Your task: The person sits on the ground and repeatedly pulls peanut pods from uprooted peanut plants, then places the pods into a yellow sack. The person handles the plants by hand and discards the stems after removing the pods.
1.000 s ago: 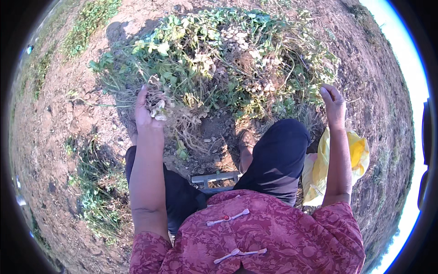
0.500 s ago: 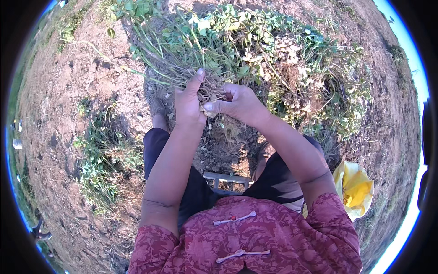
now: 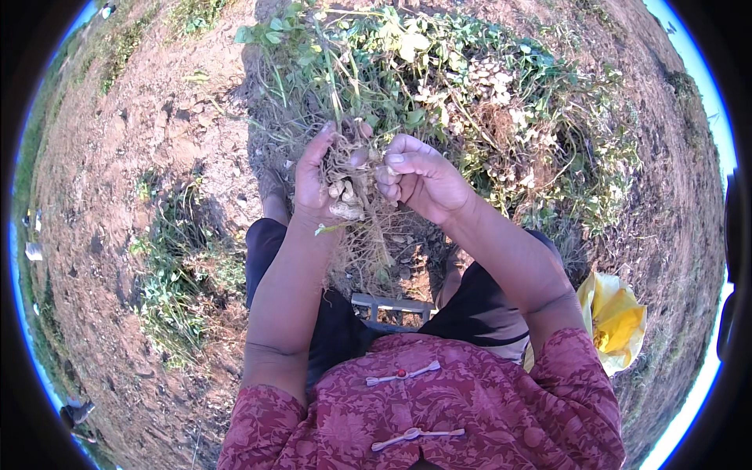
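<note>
My left hand [image 3: 312, 178] is wrapped round the root end of a peanut plant [image 3: 377, 235]. Thin roots hang down from it between my knees, and pale peanut pods [image 3: 345, 208] cluster beside my palm. Close to the right side of the roots, my right hand [image 3: 429, 178] has its thumb and fingers pinched together. What lies between those fingertips is too small to make out. The plant's green stems and leaves [image 3: 329, 59] spread away from me beyond the left hand.
A heap of pulled peanut plants [image 3: 540, 133] with pods lies ahead to the right. More plants [image 3: 176, 274] lie on the soil at left. A yellow and white sack [image 3: 619, 325] stands open by my right side. A low stool frame [image 3: 392, 305] shows between my legs.
The root end has turned so that more pods and hanging roots show. My right hand has drawn a little to the right, off the roots, with its fingers curled.
</note>
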Motion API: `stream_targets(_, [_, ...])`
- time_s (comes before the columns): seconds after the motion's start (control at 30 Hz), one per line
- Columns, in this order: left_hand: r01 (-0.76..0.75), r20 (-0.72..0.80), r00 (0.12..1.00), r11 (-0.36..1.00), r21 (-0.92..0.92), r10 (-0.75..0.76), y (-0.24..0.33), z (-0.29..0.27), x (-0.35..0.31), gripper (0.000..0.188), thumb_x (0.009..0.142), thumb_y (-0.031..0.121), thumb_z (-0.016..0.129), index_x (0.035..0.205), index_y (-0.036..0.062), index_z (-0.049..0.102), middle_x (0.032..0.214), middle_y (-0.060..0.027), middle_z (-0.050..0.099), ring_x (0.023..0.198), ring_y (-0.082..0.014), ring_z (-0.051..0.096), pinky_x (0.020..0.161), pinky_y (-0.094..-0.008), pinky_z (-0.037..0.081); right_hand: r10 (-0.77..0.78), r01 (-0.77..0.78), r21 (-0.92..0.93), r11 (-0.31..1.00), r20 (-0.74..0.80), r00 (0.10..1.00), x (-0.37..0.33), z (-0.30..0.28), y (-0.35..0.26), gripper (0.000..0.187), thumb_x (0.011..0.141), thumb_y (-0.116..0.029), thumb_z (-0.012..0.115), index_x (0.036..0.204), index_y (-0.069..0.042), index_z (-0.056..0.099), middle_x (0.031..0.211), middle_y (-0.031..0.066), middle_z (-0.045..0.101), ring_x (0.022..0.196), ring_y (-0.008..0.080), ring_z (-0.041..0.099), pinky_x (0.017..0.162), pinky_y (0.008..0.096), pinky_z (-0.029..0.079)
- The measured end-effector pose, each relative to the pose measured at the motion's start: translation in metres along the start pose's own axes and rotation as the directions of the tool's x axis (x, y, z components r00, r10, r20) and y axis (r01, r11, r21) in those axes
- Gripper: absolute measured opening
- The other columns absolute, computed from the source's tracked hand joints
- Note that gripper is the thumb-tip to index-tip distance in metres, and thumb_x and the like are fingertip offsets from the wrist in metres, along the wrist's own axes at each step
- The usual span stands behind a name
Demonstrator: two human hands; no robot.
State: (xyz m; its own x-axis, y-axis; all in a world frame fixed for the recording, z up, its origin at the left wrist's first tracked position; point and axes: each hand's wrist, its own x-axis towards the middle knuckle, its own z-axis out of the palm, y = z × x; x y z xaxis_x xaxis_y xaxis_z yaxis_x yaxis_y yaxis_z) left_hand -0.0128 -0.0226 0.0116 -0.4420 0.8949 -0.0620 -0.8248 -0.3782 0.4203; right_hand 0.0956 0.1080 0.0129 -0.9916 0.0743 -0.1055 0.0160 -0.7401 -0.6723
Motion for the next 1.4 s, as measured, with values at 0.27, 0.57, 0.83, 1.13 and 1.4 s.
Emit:
stream_targets(0.27, [-0.069, -0.050, 0.997, 0.991, -0.118, 0.063, 0.000, -0.026, 0.008, 0.043, 0.092, 0.035, 0.042, 0.114, -0.0010, 0.049, 0.101, -0.0174, 0.057, 0.082, -0.0231, 0.060, 0.069, -0.0368, 0.053, -0.098, 0.062, -0.172, 0.983, -0.209, 0.973, -0.005, -0.008, -0.035, 0.009, 0.081, -0.013, 0.061, 0.089, -0.009, 0.058, 0.079, 0.0002, 0.059, 0.070, 0.0100, 0.058, 0.058, 0.0234, 0.047])
stream_targets(0.57, [-0.143, 0.045, 0.989, 0.989, 0.044, 0.141, -0.003, -0.014, 0.002, 0.049, 0.093, 0.041, 0.039, 0.124, 0.0041, 0.045, 0.127, -0.0145, 0.050, 0.104, -0.0257, 0.057, 0.088, -0.0374, 0.049, 0.046, -0.068, -0.717, 0.694, -0.050, 0.998, -0.001, -0.017, -0.012, 0.040, 0.074, -0.009, 0.072, 0.112, -0.007, 0.059, 0.082, -0.0028, 0.051, 0.068, 0.0053, 0.045, 0.069, 0.0196, 0.038])
stream_targets(0.83, [-0.015, 0.156, 0.988, 0.998, 0.065, 0.005, -0.004, -0.004, 0.002, 0.058, 0.092, 0.049, 0.038, 0.122, 0.0003, 0.046, 0.125, -0.0208, 0.050, 0.097, -0.0290, 0.061, 0.079, -0.0399, 0.054, 0.066, -0.024, -0.680, 0.733, 0.036, 0.997, -0.001, -0.010, 0.000, 0.029, 0.079, -0.012, 0.069, 0.106, -0.004, 0.060, 0.095, 0.0006, 0.059, 0.082, 0.0091, 0.054, 0.076, 0.0253, 0.045])
stream_targets(1.13, [-0.027, -0.110, 0.994, 1.000, 0.004, 0.027, -0.005, 0.009, -0.002, 0.051, 0.092, 0.042, 0.044, 0.119, -0.0016, 0.047, 0.112, -0.0195, 0.058, 0.089, -0.0271, 0.064, 0.072, -0.0399, 0.056, 0.137, -0.115, -0.470, 0.875, 0.012, 0.991, -0.004, -0.012, -0.003, 0.015, 0.084, -0.015, 0.064, 0.092, -0.003, 0.062, 0.081, -0.0016, 0.059, 0.073, 0.0069, 0.054, 0.065, 0.0224, 0.044])
stream_targets(1.4, [0.119, -0.219, 0.971, 0.989, 0.085, -0.098, -0.001, -0.018, -0.001, 0.040, 0.092, 0.043, 0.045, 0.097, 0.0047, 0.055, 0.072, -0.0106, 0.061, 0.056, -0.0268, 0.062, 0.053, -0.0405, 0.055, 0.177, 0.164, -0.973, 0.163, 0.193, 0.965, -0.006, -0.003, -0.018, 0.017, 0.079, -0.014, 0.056, 0.095, -0.010, 0.062, 0.086, 0.0136, 0.062, 0.077, 0.0294, 0.060, 0.073, 0.0360, 0.047])
